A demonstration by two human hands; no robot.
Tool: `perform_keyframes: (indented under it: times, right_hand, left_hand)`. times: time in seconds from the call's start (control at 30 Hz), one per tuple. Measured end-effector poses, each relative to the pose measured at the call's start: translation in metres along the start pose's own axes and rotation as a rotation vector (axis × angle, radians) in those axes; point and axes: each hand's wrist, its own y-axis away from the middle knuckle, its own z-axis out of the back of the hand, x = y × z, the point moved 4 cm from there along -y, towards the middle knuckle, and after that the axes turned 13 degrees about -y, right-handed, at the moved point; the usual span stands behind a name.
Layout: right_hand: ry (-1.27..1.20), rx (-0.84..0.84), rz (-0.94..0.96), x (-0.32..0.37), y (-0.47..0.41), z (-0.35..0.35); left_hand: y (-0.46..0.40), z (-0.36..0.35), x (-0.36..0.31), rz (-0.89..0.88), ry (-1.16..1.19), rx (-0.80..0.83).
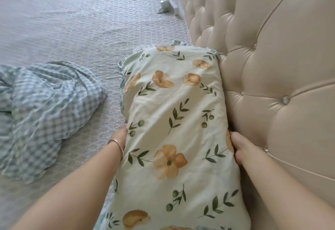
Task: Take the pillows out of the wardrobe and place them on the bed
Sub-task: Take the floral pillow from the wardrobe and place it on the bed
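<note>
Fingers of both hands clasp the long sides of the pillow [174,121]: the left hand [120,139] is tucked under its outer edge with only the heel and wrist showing, a thin bangle [116,146] on that wrist, while the right hand [239,148] curls over the edge nearest the headboard [262,66], thumb on top and fingers pressed into the cover. How far the left fingers reach beneath is hidden, so that grip is probably a cupped hold rather than a pinch.

The pillow lies lengthwise on the bed [72,39], its right edge touching the headboard and its far end pointing away from the person. A crumpled checked blanket [45,102] sits well apart from the headboard, off the pillow's left side, and small chargers [166,4] lie beside the headboard at the far corner.

To finish this placing well, lower the near end flat, keep the right edge snug along the headboard without wedging the right fingers in the gap, then slide both hands out sideways so the cover does not drag or bunch. A light pat would settle the filling evenly.
</note>
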Motion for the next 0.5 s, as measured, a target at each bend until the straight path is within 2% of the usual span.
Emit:
perform_keyframes:
  times: [0.1,0.13,0.2,0.27,0.3,0.37,0.43,0.5]
  right_hand:
    - [0.024,-0.082,0.187,0.004,0.006,-0.004]
    - [0.125,-0.169,0.307,0.005,0.011,-0.001]
    - [0.455,-0.394,0.679,0.018,0.028,0.005]
    - [0.739,-0.478,0.993,0.031,0.052,0.008]
    - [0.868,-0.478,1.039,0.033,0.057,0.009]
    - [1.042,-0.477,0.943,0.028,0.056,0.01]
    - [1.079,-0.486,0.794,0.017,0.051,0.01]
    - [1.042,-0.423,0.697,0.002,0.044,0.007]
  left_hand:
    - [-0.002,0.012,-0.004,-0.062,-0.066,-0.163]
    - [0.0,0.015,-0.004,-0.066,-0.06,-0.227]
    - [0.008,0.022,-0.006,-0.03,0.017,-0.346]
    - [0.009,0.031,-0.007,0.009,0.071,-0.451]
    - [0.008,0.038,-0.006,0.015,0.067,-0.489]
    - [0.0,0.052,-0.005,-0.015,0.052,-0.512]
    - [-0.008,0.056,0.001,-0.039,-0.027,-0.406]
    - [-0.006,0.051,0.008,-0.06,-0.114,-0.225]
